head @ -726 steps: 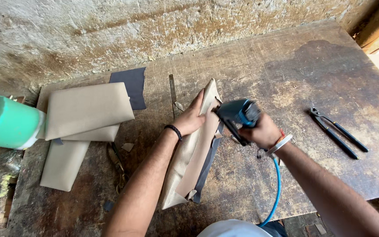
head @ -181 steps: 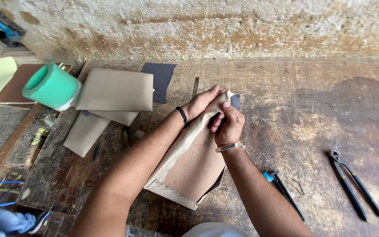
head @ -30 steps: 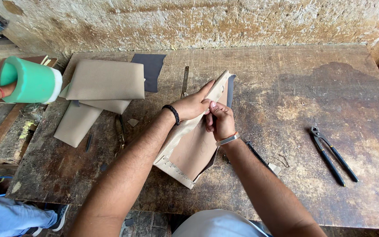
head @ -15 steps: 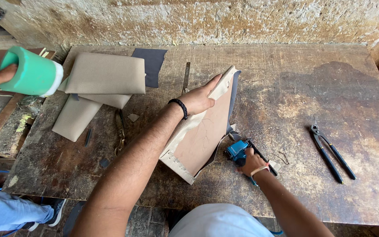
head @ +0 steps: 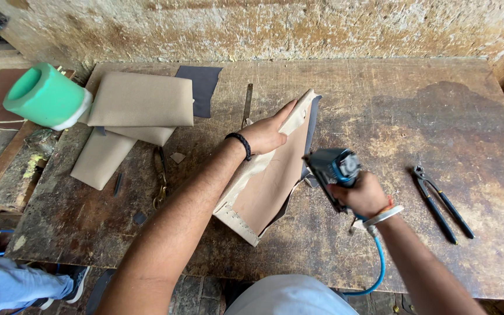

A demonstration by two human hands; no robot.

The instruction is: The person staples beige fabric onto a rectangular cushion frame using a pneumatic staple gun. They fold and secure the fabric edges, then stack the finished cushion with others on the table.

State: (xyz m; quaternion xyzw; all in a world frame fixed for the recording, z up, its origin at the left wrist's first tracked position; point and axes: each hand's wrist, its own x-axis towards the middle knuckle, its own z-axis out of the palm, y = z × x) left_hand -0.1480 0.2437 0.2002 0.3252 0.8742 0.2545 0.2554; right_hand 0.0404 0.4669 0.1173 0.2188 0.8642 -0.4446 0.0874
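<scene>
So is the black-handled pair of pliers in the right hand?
No, the right hand grips a blue pneumatic stapler; the pliers lie untouched on the wooden table.

Three tan covered panels (head: 141, 100), one green foam roll (head: 45, 96), one pliers (head: 441, 201), one staple gun (head: 333, 169)

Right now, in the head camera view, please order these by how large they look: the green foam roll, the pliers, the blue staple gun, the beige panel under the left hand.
1. Beige panel
2. Green foam roll
3. Pliers and blue staple gun: look alike; the gun is raised nearer the camera, so unsure.
</scene>
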